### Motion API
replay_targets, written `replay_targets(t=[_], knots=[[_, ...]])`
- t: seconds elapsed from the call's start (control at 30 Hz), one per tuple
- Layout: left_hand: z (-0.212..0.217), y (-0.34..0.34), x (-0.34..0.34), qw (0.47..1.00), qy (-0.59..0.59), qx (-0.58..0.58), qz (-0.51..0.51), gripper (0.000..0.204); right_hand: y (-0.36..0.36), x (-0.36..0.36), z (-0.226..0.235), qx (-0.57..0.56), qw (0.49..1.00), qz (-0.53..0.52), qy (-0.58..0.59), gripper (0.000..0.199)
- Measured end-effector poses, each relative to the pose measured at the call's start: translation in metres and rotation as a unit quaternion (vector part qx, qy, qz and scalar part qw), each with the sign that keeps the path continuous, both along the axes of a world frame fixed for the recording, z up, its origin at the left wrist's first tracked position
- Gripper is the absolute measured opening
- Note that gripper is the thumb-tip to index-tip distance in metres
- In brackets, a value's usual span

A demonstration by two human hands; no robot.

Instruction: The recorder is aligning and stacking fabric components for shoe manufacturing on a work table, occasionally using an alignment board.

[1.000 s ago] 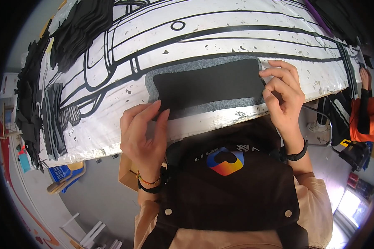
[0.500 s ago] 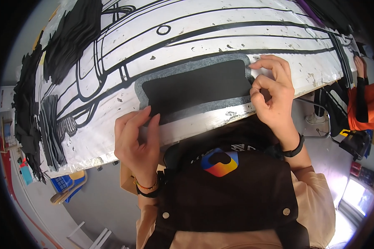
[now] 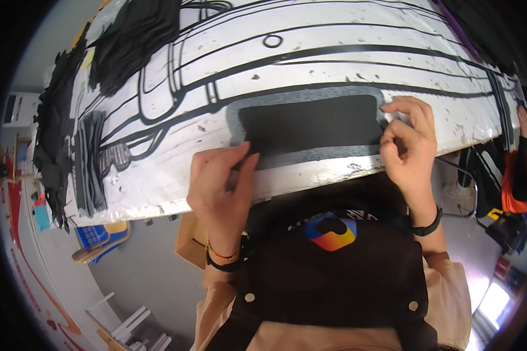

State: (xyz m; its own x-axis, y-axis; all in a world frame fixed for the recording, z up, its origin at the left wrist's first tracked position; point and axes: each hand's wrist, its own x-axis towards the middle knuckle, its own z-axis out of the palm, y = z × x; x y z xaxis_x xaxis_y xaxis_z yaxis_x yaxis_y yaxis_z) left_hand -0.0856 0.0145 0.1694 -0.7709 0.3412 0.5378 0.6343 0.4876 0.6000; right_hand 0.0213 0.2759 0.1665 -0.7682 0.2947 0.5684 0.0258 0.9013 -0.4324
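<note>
The left hand [image 3: 219, 187] is sliding right along the near edge of the white table [image 3: 310, 52], its fingertips now resting on the near left corner of the black rectangular sheet [image 3: 310, 124]. The right hand [image 3: 409, 146] is curling tighter at the sheet's right end, fingers pinching its grey border [image 3: 310, 157] and drawing slightly nearer.

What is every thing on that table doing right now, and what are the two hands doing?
Black piece: lying flat on a grey layer, near the table's front edge.
Left hand: pressing flat on the piece's lower left edge.
Right hand: fingers pinching the piece's right end.
Table: white, marked with black lines and specks.
Black scraps: piled at the far left.
Grey strips: laid side by side at the left end.
</note>
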Motion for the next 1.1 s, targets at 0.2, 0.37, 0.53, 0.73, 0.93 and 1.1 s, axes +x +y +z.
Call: replay_targets(t=[0.2,0.37,0.53,0.73,0.93,1.1], knots=[[-0.002,-0.001,0.001,1.000,-0.012,0.009,0.007,0.022,-0.001,0.000,-0.002,-0.018,1.000,0.003,-0.004,0.007],[0.008,0.001,0.003,0.999,-0.044,-0.002,0.021,0.023,-0.002,0.002,0.001,-0.006,1.000,0.005,-0.005,0.008],[0.006,0.000,0.001,0.999,-0.019,-0.017,0.019,0.020,-0.013,-0.003,0.007,-0.054,0.998,0.017,0.030,0.013],[0.003,0.000,0.000,1.000,-0.016,-0.020,0.012,0.021,-0.037,-0.028,0.029,0.081,0.948,0.280,-0.129,0.056],[0.005,-0.002,0.000,0.999,-0.031,0.021,-0.004,0.018,-0.039,-0.027,0.019,0.105,0.933,0.291,-0.182,0.061],[0.002,-0.010,0.000,0.936,-0.210,0.279,0.050,0.012,-0.036,-0.028,0.019,0.099,0.933,0.294,-0.180,0.060]])
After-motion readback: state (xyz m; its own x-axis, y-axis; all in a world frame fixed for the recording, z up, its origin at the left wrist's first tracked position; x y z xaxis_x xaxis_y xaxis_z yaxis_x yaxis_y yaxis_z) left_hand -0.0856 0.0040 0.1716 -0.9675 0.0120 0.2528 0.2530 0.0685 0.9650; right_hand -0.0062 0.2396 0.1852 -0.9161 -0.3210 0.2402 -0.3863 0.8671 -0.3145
